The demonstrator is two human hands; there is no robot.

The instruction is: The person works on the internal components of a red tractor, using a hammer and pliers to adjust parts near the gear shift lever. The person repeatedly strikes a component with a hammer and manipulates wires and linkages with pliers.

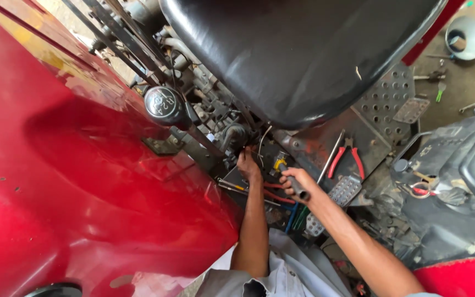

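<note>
Wrapped tight around a dark round tool handle [295,186], the right hand [298,180] has its grip pressed shut, just below the big black seat [298,55]. Left of the seat sits the huge shiny red fender [72,181]. A round black gear knob [163,106] stands between the fender and the seat. Under the seat, the left hand [247,165] reaches into the greasy engine parts; its fingers are hidden, so its grip cannot be told. Red pliers [346,159] lie on the metal floor plate [383,104] right of the hands.
</note>
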